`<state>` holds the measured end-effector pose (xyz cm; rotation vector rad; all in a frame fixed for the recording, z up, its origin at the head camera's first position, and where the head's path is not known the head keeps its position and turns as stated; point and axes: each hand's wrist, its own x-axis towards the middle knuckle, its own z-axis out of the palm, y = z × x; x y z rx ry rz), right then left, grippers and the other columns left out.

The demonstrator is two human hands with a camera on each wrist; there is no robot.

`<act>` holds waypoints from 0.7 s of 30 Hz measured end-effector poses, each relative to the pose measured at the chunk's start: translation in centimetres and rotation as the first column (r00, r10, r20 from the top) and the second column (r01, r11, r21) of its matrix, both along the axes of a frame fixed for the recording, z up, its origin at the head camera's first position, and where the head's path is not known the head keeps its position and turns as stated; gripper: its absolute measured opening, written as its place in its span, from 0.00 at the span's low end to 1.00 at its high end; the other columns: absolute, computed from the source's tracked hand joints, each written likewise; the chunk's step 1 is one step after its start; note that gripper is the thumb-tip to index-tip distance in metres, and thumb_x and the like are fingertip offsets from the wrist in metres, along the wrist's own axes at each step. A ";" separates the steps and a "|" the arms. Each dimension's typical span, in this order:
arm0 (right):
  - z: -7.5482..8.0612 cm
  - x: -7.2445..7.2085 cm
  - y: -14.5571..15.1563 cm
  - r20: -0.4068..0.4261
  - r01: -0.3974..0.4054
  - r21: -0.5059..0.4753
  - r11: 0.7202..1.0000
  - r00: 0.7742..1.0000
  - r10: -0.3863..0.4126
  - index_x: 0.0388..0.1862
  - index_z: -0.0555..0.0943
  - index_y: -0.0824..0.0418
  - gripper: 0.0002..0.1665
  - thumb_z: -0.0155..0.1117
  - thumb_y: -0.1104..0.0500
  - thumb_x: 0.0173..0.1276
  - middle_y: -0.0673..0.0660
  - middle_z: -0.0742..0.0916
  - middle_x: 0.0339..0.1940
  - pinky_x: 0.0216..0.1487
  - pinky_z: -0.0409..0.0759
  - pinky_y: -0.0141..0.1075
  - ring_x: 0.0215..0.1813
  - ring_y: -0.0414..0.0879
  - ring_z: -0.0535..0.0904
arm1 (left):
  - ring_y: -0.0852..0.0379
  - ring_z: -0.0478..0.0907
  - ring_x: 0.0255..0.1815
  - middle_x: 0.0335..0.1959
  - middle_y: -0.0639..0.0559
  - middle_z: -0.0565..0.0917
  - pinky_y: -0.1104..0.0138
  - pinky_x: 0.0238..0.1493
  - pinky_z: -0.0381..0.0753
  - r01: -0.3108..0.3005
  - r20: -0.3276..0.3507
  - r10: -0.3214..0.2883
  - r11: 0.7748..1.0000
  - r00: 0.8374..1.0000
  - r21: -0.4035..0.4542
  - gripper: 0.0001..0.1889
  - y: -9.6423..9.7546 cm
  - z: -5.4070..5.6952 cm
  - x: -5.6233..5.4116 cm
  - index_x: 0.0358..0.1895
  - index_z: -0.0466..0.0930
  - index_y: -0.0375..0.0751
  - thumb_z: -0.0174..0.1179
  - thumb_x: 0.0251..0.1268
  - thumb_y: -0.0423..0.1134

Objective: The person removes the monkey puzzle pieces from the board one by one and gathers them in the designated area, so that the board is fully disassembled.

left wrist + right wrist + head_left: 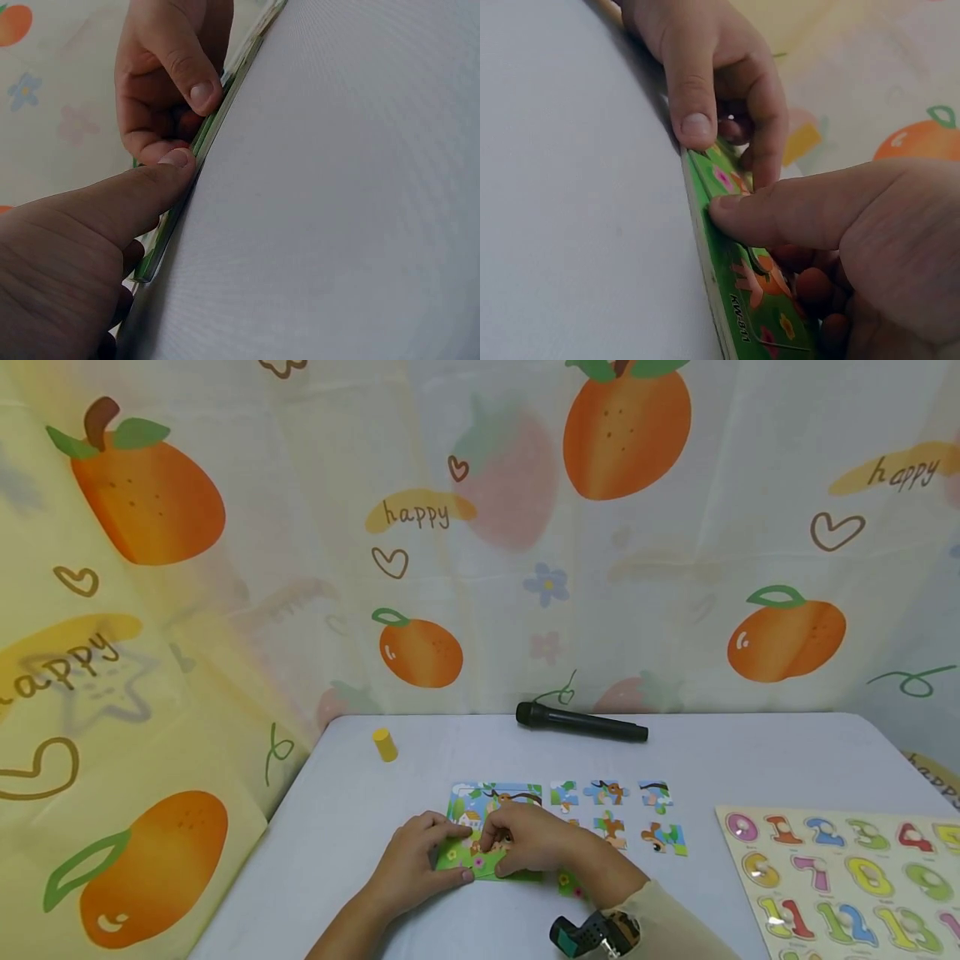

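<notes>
A picture puzzle board (463,791) with a green lower part, a house and animals lies flat on the white table. My left hand (416,864) holds its left side, with the thumb on the front edge and the other fingers over the left part. My right hand (536,839) bends over the middle of the board. Its thumb (735,210) and curled fingers pinch at a puzzle piece, mostly hidden, near the green front strip (724,296). Loose puzzle pieces, among them a deer piece (607,792) and a corner piece (664,838), lie to the right, some partly behind my right hand.
A black microphone (581,722) lies near the table's back edge. At the back left stands a small yellow cylinder (386,745). A number board (813,875) covers the right front. Behind the table hangs a fruit-printed curtain (495,610).
</notes>
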<state>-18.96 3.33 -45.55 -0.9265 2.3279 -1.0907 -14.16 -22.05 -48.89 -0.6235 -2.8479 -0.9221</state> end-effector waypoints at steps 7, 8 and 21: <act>0.1 0.1 -0.2 0.012 0.011 -0.008 1.000 1.000 -0.011 0.51 0.86 0.53 0.23 0.83 0.67 0.58 0.45 0.84 0.41 0.50 0.76 0.37 0.44 0.41 0.77 | 0.59 0.76 0.53 0.51 0.65 0.80 0.54 0.56 0.75 0.001 -0.001 -0.001 1.000 1.000 0.008 0.28 0.0 0.0 0.0 0.59 0.89 0.59 0.81 0.55 0.59; 0.2 0.2 -0.2 0.015 0.008 -0.009 1.000 1.000 -0.008 0.51 0.87 0.53 0.23 0.82 0.67 0.58 0.44 0.84 0.40 0.49 0.76 0.37 0.44 0.41 0.77 | 0.59 0.76 0.53 0.51 0.65 0.80 0.54 0.56 0.75 0.001 -0.002 -0.001 1.000 1.000 0.009 0.28 0.0 0.0 0.0 0.59 0.89 0.59 0.81 0.55 0.59; 0.4 0.3 -0.1 0.013 0.016 -0.026 1.000 1.000 -0.015 0.46 0.83 0.50 0.21 0.81 0.67 0.59 0.46 0.85 0.37 0.42 0.76 0.38 0.38 0.41 0.77 | 0.59 0.76 0.52 0.50 0.66 0.80 0.54 0.55 0.74 0.002 -0.004 -0.002 1.000 1.000 0.004 0.27 -0.1 -0.1 0.0 0.59 0.89 0.60 0.81 0.55 0.59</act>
